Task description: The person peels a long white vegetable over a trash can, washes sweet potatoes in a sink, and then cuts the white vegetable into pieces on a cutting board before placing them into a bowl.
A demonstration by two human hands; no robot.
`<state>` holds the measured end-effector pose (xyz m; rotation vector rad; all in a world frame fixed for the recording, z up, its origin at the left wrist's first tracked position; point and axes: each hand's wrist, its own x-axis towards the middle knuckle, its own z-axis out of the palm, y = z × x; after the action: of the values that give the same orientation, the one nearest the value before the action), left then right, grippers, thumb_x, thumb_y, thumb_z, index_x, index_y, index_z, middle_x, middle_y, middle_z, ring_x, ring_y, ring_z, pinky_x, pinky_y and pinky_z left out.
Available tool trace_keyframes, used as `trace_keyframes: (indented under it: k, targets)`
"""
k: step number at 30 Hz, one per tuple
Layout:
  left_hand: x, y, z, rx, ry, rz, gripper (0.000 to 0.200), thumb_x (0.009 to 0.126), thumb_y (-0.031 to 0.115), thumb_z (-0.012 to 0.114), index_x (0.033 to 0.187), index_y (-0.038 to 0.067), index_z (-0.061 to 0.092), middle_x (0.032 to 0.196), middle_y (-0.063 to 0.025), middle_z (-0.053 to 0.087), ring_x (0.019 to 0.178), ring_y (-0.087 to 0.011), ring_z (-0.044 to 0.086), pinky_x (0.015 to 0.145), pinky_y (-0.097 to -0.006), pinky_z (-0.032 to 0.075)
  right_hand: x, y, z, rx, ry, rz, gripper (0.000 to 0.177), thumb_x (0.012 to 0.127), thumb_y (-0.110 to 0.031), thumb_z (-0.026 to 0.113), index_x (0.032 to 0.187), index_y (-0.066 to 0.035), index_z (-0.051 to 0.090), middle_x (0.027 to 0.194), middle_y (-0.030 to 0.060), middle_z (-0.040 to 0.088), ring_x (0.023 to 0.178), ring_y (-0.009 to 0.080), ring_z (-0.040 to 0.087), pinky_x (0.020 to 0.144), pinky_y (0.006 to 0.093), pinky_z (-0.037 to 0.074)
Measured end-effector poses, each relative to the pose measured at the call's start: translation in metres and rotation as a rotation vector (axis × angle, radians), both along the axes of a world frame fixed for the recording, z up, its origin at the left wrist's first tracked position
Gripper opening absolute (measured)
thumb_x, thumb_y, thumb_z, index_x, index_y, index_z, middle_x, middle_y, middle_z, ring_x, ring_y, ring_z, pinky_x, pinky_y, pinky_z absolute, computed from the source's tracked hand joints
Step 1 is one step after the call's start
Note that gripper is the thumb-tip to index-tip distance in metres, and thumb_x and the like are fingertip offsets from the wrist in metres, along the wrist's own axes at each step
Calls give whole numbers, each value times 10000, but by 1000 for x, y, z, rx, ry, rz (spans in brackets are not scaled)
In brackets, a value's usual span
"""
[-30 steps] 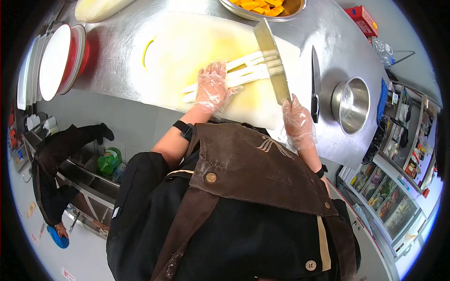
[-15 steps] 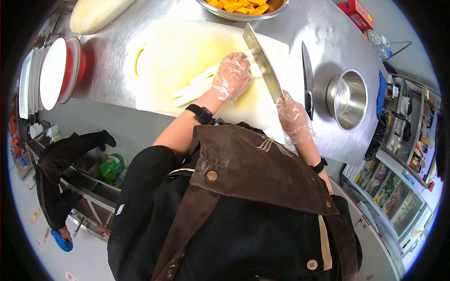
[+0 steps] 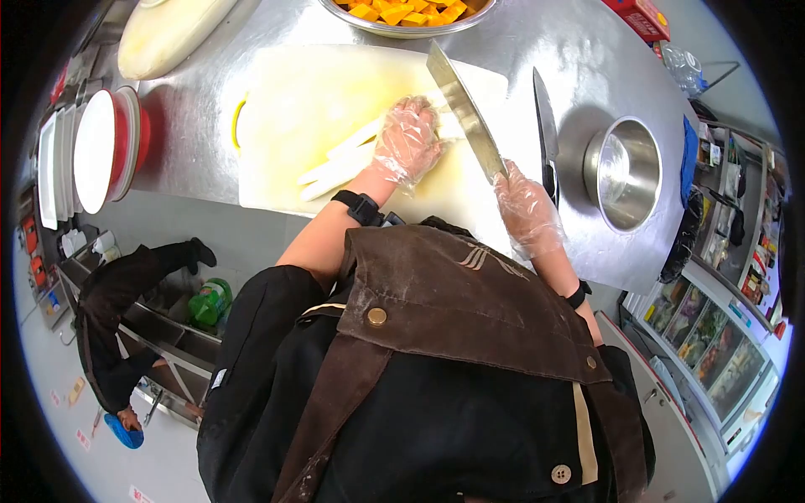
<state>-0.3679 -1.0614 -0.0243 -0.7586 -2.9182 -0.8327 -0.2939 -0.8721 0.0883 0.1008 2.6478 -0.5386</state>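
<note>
My left hand [image 3: 408,141], in a clear plastic glove, presses with bent fingers on long white vegetable sticks [image 3: 337,173] lying on the cutting board [image 3: 289,96]. Its fingers are closed over the sticks, whose ends stick out at lower left. My right hand [image 3: 530,211], gloved as well, grips the handle of a cleaver [image 3: 466,109]. The broad blade slants up and left, close beside the left fingertips. A short piece of white vegetable shows between that hand and the blade.
A black-handled knife [image 3: 545,121] and a steel bowl [image 3: 623,174] are on the right. Orange chunks fill a metal bowl [image 3: 402,32] at the top. A large pale vegetable [image 3: 172,38] and stacked dishes [image 3: 94,151] are at left. Another person [image 3: 113,310] is at a sink behind.
The whole view has shifted slightly, with the board and bowls a little to the left. Both hands keep nearly the same pose around the sticks and cleaver.
</note>
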Motion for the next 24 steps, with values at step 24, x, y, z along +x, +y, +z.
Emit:
trace_keyframes:
  k: [24]
  targets:
    - [-13, 9, 0, -50, 75, -167, 323, 678, 239, 680, 916, 34, 605, 1031, -174, 554, 997, -345, 491, 894, -449, 386, -2, 2, 0, 4, 82, 82, 318, 896, -207, 411, 1087, 21, 525, 768, 213, 613, 700, 359, 594, 614, 438, 470]
